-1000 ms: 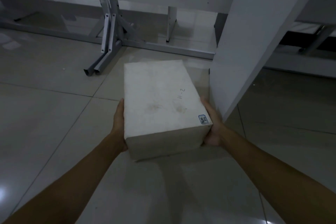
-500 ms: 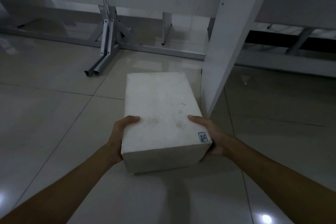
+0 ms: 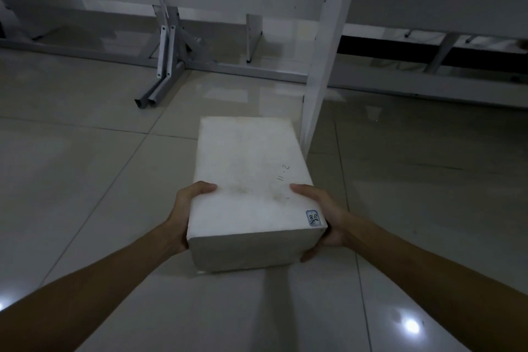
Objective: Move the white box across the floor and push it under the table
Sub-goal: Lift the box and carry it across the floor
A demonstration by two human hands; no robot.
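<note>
The white box (image 3: 251,180) is a plain rectangular block with "11-2" written on top and a small blue label at its near right corner. It sits low over the tiled floor, its far end close beside the white table leg (image 3: 323,60). My left hand (image 3: 185,208) clasps its near left side, thumb on top. My right hand (image 3: 323,214) clasps the near right side, thumb on top and fingers under the edge. Whether the box rests on the floor or is slightly lifted is unclear.
A grey metal folding stand (image 3: 164,66) rests on the floor at the back left. Grey frame rails (image 3: 257,68) run along the wall behind. A dark gap under a low white panel (image 3: 428,51) lies to the right of the leg. Glossy tiles (image 3: 71,180) surround the box.
Both hands shifted from the box's sides to a grip with thumbs on top. The box and table leg appear nearer the frame's middle, the leg more upright.
</note>
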